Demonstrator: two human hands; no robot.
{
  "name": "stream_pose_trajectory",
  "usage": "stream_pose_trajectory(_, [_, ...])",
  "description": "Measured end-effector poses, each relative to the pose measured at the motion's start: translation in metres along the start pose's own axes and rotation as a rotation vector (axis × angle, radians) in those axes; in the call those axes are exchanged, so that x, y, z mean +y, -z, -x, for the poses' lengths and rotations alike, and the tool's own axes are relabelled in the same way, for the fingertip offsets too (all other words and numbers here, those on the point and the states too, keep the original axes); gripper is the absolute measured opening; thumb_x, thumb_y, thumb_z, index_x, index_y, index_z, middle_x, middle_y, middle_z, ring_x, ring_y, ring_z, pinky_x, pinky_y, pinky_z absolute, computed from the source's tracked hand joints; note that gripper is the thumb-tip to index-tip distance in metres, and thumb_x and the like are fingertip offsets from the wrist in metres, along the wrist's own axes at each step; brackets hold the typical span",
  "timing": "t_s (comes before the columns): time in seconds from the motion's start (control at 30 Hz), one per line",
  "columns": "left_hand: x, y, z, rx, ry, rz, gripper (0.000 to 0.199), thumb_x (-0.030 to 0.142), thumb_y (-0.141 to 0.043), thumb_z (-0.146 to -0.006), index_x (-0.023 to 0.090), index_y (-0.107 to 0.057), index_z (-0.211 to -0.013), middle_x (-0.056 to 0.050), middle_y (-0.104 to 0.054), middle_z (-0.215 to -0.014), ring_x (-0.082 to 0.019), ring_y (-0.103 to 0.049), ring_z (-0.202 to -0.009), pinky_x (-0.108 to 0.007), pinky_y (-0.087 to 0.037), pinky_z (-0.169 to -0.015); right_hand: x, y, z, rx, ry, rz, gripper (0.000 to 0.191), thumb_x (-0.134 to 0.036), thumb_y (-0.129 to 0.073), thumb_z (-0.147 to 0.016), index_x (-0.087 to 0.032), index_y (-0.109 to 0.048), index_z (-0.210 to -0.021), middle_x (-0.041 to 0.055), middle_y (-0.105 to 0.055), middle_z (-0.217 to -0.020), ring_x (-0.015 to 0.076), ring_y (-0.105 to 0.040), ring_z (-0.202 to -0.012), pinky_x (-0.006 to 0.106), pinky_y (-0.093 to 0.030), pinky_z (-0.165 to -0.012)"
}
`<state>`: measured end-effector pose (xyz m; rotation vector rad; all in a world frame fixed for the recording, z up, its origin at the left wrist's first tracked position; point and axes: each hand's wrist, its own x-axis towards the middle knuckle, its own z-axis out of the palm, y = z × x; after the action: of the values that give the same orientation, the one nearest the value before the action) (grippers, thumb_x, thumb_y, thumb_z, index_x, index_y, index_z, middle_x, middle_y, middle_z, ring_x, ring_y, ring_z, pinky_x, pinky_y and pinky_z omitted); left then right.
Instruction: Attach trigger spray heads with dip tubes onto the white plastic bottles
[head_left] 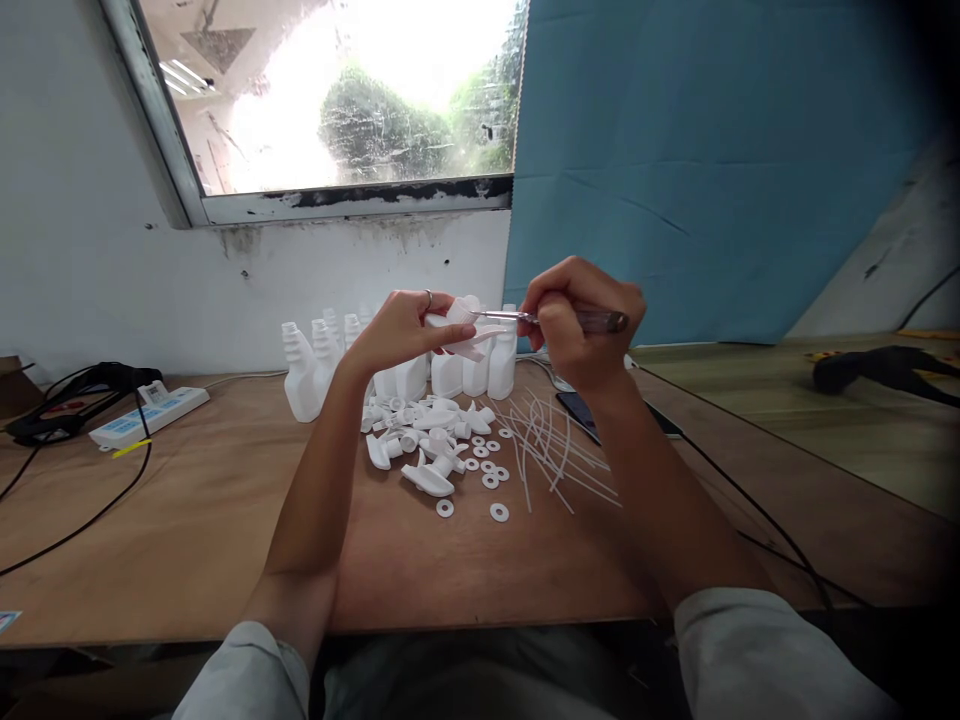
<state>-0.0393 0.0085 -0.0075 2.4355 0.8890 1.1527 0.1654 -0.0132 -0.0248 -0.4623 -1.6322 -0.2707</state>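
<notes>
In the head view, my left hand [405,325] holds a white trigger spray head [466,308] between thumb and fingers, raised above the table. My right hand [585,310] is closed around the dark handle of a screwdriver [510,315] with a thin metal shaft. Its tip reaches the collar of the spray head; whether it is inside or only touching I cannot tell. Below lie a pile of white spray heads [429,478], several white ring washers [499,512] and thin white tubes [551,450]. White bottles [300,375] without caps stand behind my hands.
A power strip [150,415] and a black object [82,395] with cables lie on the wooden table [202,530] at left. A dark phone [577,413] is partly hidden by my right arm. At far right lies a black-handled tool [870,368]. A window and blue sheet [675,170] are behind.
</notes>
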Motion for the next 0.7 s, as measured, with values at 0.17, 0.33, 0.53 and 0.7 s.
stream_pose_trajectory(0.17, [0.003, -0.002, 0.000, 0.080, -0.038, -0.268, 0.036, 0.045, -0.064, -0.080, 0.015, -0.056, -0.062, 0.003, -0.047, -0.060, -0.006, -0.040, -0.054, -0.021, -0.029, -0.048, 0.003, -0.004, -0.002, -0.036, 0.306, 0.315, 0.014, -0.014, -0.045, -0.077, -0.021, -0.051, -0.067, -0.0032, -0.049, -0.050, 0.0085, -0.041, -0.042, 0.025, -0.034, -0.045])
stream_pose_trajectory(0.33, [0.003, -0.002, 0.000, 0.076, -0.052, -0.359, 0.036, 0.045, -0.063, -0.081, 0.016, -0.056, -0.061, 0.002, -0.045, -0.059, -0.008, -0.040, -0.057, -0.024, -0.028, -0.053, 0.009, -0.006, -0.002, -0.035, 0.443, 0.416, 0.014, -0.012, -0.044, -0.075, -0.020, -0.052, -0.067, -0.0040, -0.047, -0.049, 0.0076, -0.042, -0.042, 0.024, -0.033, -0.046])
stream_pose_trajectory(0.53, [-0.007, 0.002, -0.001, -0.041, 0.008, -0.465, 0.033, 0.049, -0.063, -0.080, 0.017, -0.068, -0.076, 0.000, -0.055, -0.060, -0.011, -0.046, -0.057, -0.025, -0.032, -0.054, 0.010, -0.001, -0.003, -0.011, 0.413, 0.351, 0.014, -0.011, -0.045, -0.073, -0.019, -0.052, -0.065, -0.0048, -0.044, -0.047, 0.0069, -0.039, -0.040, 0.023, -0.031, -0.043])
stream_pose_trajectory(0.7, [-0.016, -0.001, -0.003, -0.116, -0.116, -0.488, 0.029, 0.029, -0.063, -0.082, 0.023, -0.069, -0.110, -0.002, -0.069, -0.098, -0.013, -0.059, -0.078, -0.024, -0.042, -0.066, 0.007, 0.003, -0.003, -0.039, 0.211, 0.249, 0.018, -0.013, -0.042, -0.077, -0.020, -0.051, -0.063, -0.0032, -0.048, -0.049, 0.0089, -0.045, -0.043, 0.025, -0.035, -0.045])
